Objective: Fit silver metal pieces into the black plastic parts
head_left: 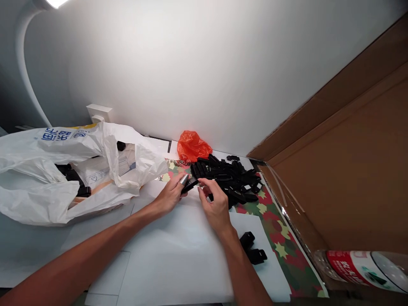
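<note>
My left hand point(171, 194) is closed around a small black plastic part point(190, 185), held at a slant above the white sheet. A short silvery piece point(184, 179) shows at the left thumb; I cannot tell what it is. Just to the right, my right hand point(214, 200) has thumb and forefinger brought together at the part's end. Whatever is between those fingertips is too small to make out. Behind my right hand lies a heap of similar black plastic parts point(228, 174). A few more black parts point(255, 255) rest beside my right forearm.
On the left, a white plastic bag point(28, 195) lies open with black parts inside. A crumpled orange bag point(193, 146) sits against the wall. Cardboard point(350, 161) stands along the right, with a large plastic bottle point(353, 267) near it. A lamp arm point(22, 59) rises at left.
</note>
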Tool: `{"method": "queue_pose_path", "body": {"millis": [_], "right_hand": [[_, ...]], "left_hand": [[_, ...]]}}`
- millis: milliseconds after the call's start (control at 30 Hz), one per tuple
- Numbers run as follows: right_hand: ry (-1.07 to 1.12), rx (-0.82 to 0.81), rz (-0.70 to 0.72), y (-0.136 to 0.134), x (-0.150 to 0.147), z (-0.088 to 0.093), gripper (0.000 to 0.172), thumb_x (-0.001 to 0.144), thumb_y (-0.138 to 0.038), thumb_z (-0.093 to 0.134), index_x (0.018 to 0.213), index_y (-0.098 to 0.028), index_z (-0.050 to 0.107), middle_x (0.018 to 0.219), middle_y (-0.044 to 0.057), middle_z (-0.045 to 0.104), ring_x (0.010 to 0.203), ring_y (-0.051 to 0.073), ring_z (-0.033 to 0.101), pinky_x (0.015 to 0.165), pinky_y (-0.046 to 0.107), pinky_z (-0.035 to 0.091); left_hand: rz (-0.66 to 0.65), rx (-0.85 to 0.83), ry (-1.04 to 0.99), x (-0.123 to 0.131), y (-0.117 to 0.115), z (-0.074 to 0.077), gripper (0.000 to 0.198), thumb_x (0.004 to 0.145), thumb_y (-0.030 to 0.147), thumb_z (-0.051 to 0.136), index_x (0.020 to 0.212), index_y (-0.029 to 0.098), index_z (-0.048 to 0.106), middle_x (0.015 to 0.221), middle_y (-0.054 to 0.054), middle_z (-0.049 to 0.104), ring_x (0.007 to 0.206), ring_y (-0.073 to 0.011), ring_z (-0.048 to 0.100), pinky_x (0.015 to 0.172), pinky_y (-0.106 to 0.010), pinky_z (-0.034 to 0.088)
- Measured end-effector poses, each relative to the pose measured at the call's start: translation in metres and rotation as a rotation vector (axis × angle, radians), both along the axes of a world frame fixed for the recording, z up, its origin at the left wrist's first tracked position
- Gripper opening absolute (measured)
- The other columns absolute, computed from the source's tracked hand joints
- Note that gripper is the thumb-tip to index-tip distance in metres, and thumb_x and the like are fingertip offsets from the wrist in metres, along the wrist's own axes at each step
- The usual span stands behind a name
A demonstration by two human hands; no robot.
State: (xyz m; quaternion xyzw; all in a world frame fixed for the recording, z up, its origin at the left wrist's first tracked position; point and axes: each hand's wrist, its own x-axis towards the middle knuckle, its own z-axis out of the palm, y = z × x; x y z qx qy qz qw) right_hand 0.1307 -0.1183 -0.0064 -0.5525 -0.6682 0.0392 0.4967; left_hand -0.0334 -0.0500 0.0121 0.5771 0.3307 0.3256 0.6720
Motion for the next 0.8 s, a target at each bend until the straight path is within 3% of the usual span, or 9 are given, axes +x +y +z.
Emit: {"method": "queue_pose_path", "body": {"millis": [167,467,600,800], "right_hand": [[0.063,0.043,-0.048,-0.0002,0.0011,-0.001,0.012,0.101,-0.018,0.06,0.11,-0.021,0.067,0.098,0.005,0.07,0.079,0.018,0.068,0.073,0.032,0.059],[0.033,0.118,-0.025,0.0006,-0.0009,0.0031,0.017,0.1,-0.013,0.062,0.107,-0.023,0.074,0.102,0.006,0.069,0.085,0.018,0.071,0.073,0.031,0.063],[0.045,0.13,-0.018,0.0001,-0.0017,0.0044,0.017,0.1,-0.012,0.062,0.107,-0.022,0.074,0.102,0.006,0.069,0.083,0.017,0.071,0.073,0.029,0.064],[0.026,0.158,-0.042,0.0,-0.0021,0.0046,0.018,0.099,-0.012,0.061,0.106,-0.022,0.074,0.102,0.006,0.069,0.083,0.017,0.07,0.074,0.031,0.065]], "left_hand": [[0.018,-0.081,-0.027,0.0017,0.0029,0.004,0.043,0.091,0.064,0.053,0.09,0.021,0.047,0.068,0.006,0.034,0.052,-0.0077,0.031,0.047,-0.02,0.019],[0.03,-0.13,-0.027,0.0004,0.0065,0.0032,0.028,0.092,0.05,0.051,0.092,0.022,0.053,0.061,0.008,0.035,0.041,-0.0065,0.03,0.04,-0.018,0.017],[0.046,-0.111,-0.044,0.0008,0.0074,0.0019,0.03,0.093,0.053,0.049,0.096,0.023,0.053,0.056,0.009,0.034,0.038,-0.007,0.024,0.039,-0.018,0.016],[0.053,0.04,-0.044,0.0021,0.0086,-0.0045,0.047,0.094,0.064,0.054,0.076,0.02,0.046,0.059,0.007,0.033,0.048,-0.0073,0.029,0.045,-0.021,0.02]]}}
